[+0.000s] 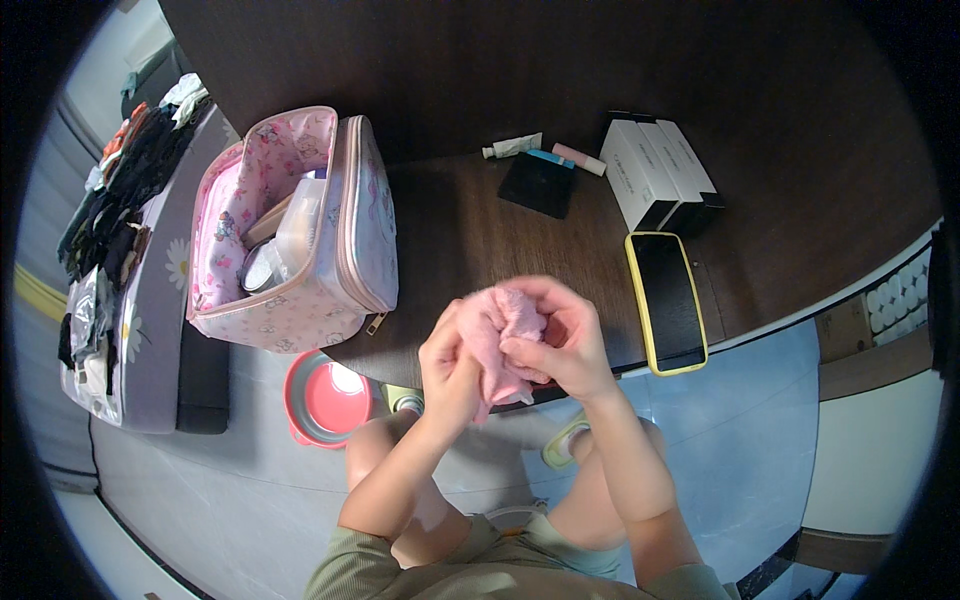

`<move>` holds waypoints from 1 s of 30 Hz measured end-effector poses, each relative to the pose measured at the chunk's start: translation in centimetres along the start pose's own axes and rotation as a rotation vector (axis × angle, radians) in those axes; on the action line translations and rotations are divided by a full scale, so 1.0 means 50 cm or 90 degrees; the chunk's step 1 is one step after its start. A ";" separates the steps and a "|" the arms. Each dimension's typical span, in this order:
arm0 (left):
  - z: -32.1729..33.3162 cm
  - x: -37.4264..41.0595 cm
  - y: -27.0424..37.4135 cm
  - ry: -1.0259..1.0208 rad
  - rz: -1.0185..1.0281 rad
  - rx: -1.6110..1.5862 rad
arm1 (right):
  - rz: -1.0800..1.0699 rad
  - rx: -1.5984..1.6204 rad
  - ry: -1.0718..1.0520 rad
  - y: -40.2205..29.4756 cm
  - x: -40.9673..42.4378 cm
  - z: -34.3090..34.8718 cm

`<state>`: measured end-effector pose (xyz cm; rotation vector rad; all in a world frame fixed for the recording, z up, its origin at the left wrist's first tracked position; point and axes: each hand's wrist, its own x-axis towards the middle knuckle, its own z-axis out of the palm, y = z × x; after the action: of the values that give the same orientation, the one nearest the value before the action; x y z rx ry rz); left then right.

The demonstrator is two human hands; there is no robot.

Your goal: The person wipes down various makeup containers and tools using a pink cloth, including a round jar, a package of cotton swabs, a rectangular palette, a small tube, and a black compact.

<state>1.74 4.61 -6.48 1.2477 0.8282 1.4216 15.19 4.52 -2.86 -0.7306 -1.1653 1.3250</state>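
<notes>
Bunched between both hands is a pink cloth (499, 334), held above the front edge of a dark wood desk (450, 225). My left hand (451, 364) grips its left side, with the thumb pressed along the folds. On the other side my right hand (566, 337) curls its fingers over the cloth, thumb against the front. Something is wrapped or hidden inside the folds, or it is only cloth; I cannot tell which. To the left stands an unzipped pink patterned cosmetic bag (285, 319) with a clear plastic container (300, 217) and a round jar (260, 268) in it.
A yellow-cased phone (667, 300) lies at the desk's right edge, before several white boxes (649, 172). Behind are a black square pouch (536, 184), a white tube (514, 146) and a pink tube (577, 159). On the floor sits a pink basin (337, 397); clothes (127, 195) cover a bed.
</notes>
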 end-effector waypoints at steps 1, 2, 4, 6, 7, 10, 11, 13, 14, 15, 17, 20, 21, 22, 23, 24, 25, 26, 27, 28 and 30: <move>0.005 0.002 0.004 0.003 0.000 -0.017 | 0.007 -0.026 0.005 0.001 -0.003 -0.003; 0.012 0.006 0.011 0.005 -0.001 -0.035 | 0.014 -0.052 0.009 0.001 -0.005 -0.006; 0.016 0.007 0.016 -0.007 0.005 -0.055 | 0.006 -0.070 0.032 0.008 -0.008 -0.006; 0.027 0.008 0.019 0.025 0.009 -0.047 | 0.014 -0.058 0.042 0.010 -0.012 -0.004; 0.031 0.009 0.020 0.041 0.011 -0.044 | 0.018 -0.051 0.047 0.010 -0.012 -0.003; 0.026 0.012 0.012 0.007 0.010 -0.028 | 0.046 0.079 0.119 0.031 -0.008 -0.011; 0.026 0.013 0.011 0.004 0.002 -0.022 | 0.061 0.092 0.111 0.028 -0.009 -0.012; 0.025 0.015 0.012 -0.001 -0.009 -0.010 | 0.091 0.119 0.092 0.019 -0.007 -0.012; 0.023 0.014 0.010 -0.005 -0.011 -0.018 | 0.122 0.164 0.094 0.017 -0.008 -0.011; 0.021 0.011 0.006 -0.010 -0.013 -0.026 | 0.156 0.198 0.089 0.013 -0.008 -0.011; 0.019 0.011 -0.001 -0.016 -0.011 -0.039 | 0.225 0.267 0.079 0.006 -0.009 -0.012; 0.020 0.012 -0.005 -0.021 -0.012 -0.058 | 0.240 0.230 0.053 0.021 -0.008 -0.019; 0.022 0.013 -0.005 -0.019 -0.015 -0.068 | 0.232 0.202 0.082 0.021 -0.007 -0.015; 0.023 0.015 -0.005 -0.017 -0.018 -0.078 | 0.224 0.174 0.111 0.020 -0.007 -0.010; 0.025 0.017 -0.006 -0.002 -0.032 -0.093 | 0.216 0.146 0.140 0.021 -0.009 -0.006; 0.028 0.019 -0.007 0.014 -0.044 -0.109 | 0.201 0.123 0.156 0.027 -0.011 -0.008; 0.032 0.023 -0.005 0.030 -0.057 -0.124 | 0.204 0.142 0.222 0.027 -0.014 -0.004; 0.039 0.025 0.002 0.051 -0.049 -0.132 | 0.206 0.161 0.289 0.024 -0.016 0.003; 0.047 0.024 0.004 0.057 -0.035 -0.112 | 0.207 0.180 0.357 0.021 -0.016 0.008; 0.053 0.024 0.006 0.063 -0.022 -0.092 | 0.185 0.187 0.345 0.016 -0.017 0.004; 0.058 0.024 0.011 0.066 0.036 0.022 | 0.197 0.331 0.292 0.020 -0.013 -0.014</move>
<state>4.48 5.27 -4.99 1.2405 0.8976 1.5344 15.59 4.18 -4.14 -0.7873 -0.3244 1.5262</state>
